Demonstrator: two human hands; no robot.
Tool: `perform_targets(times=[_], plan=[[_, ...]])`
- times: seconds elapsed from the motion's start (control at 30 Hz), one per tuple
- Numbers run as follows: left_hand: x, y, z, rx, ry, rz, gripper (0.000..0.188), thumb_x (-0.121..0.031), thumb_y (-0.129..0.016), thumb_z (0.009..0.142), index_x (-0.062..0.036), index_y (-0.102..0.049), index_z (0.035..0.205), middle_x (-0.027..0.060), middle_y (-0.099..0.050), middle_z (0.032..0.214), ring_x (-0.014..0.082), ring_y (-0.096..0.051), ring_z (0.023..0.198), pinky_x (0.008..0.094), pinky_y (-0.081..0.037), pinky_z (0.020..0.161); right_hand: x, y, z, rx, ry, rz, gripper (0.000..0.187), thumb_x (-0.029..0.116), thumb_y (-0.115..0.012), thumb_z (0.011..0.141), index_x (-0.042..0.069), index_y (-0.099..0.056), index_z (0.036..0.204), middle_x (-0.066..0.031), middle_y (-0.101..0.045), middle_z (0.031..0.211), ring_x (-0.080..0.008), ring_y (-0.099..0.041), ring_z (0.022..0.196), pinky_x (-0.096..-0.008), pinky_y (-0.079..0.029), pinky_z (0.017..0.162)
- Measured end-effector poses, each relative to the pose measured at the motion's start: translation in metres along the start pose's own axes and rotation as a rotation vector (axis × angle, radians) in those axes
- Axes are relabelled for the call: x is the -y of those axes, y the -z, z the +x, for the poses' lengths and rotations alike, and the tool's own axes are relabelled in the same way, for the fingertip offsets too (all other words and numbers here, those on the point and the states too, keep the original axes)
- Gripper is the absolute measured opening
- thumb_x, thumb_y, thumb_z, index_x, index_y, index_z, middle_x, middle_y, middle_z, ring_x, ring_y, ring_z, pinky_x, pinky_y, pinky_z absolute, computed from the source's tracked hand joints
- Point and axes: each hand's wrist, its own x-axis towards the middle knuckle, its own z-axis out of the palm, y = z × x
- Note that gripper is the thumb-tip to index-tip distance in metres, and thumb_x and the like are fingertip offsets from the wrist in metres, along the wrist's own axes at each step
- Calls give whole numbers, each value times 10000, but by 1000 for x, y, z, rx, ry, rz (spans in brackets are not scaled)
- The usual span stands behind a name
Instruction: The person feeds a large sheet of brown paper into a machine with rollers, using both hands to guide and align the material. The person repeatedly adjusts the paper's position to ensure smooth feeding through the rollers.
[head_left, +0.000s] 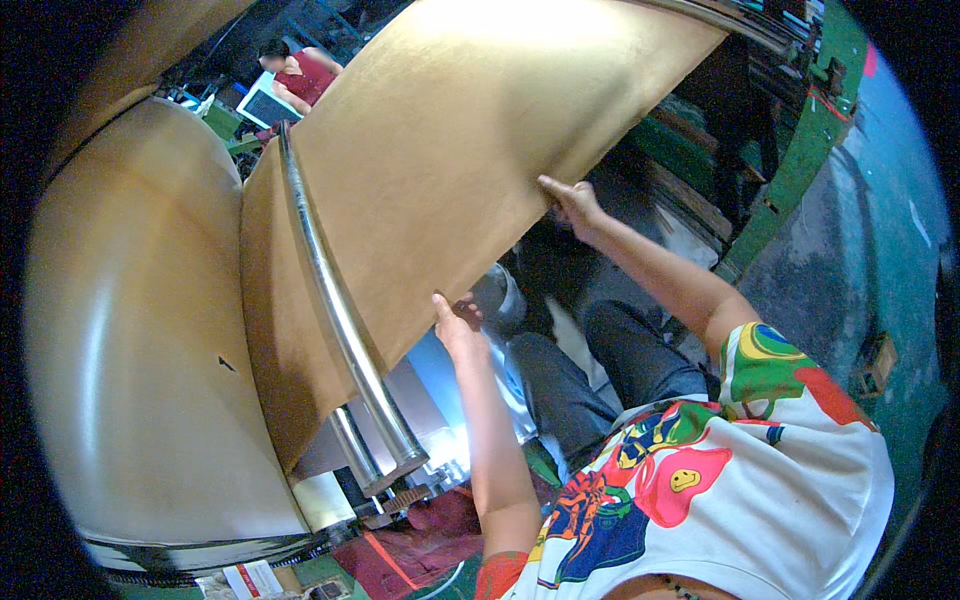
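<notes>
A wide brown sheet (400,190) with a smooth, slightly glossy face stretches from the large roll on the left up to the top right. Its material is not clear. My left hand (458,322) is closed on the sheet's near edge, with the thumb along the top and curled fingers showing beneath. Farther up the same edge, my right hand (574,205) pinches the sheet, one finger lying on its upper face while the others are partly hidden. A shiny steel bar (330,280) runs across the sheet to the left of my hands.
The large brown roll (150,330) fills the left side. Green machine framing (790,150) with dark beams stands at the right. Below the bar's end are a gear (403,499) and a dark red cloth (425,540). Beyond the sheet, another person (305,78) sits near a pale-framed panel.
</notes>
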Motion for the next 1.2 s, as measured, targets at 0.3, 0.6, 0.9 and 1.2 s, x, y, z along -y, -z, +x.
perform_targets(times=[0.3,0.6,0.9,1.2], plan=[[-9,21,5,-18,-12,9,342,-389,-427,900,-52,-479,925,96,-581,724,158,-508,573,270,-415,474,23,6,7,-21,-4,-76,378,369,-505,857,125,-476,569,2,-437,499,-102,-350,377,-245,-252,357],[-5,7,6,-336,-120,-253,359,-358,-446,897,-26,-509,1019,100,-591,904,177,-532,678,305,-432,558,18,-7,-7,19,1,-48,382,332,-457,887,93,-476,589,-8,-434,495,-96,-347,383,-229,-235,349],[19,-87,-13,163,83,10,344,-363,-571,833,-22,-533,808,61,-571,681,122,-501,546,223,-385,440,0,-23,-12,-27,18,18,451,358,-492,864,80,-508,509,-10,-455,434,-108,-362,324,-255,-267,319],[20,-74,-13,176,24,55,417,-369,-470,889,33,-578,874,64,-584,667,121,-492,550,241,-390,474,1,0,-16,114,24,-112,327,359,-613,791,100,-550,600,24,-485,505,-51,-387,397,-203,-269,363]])
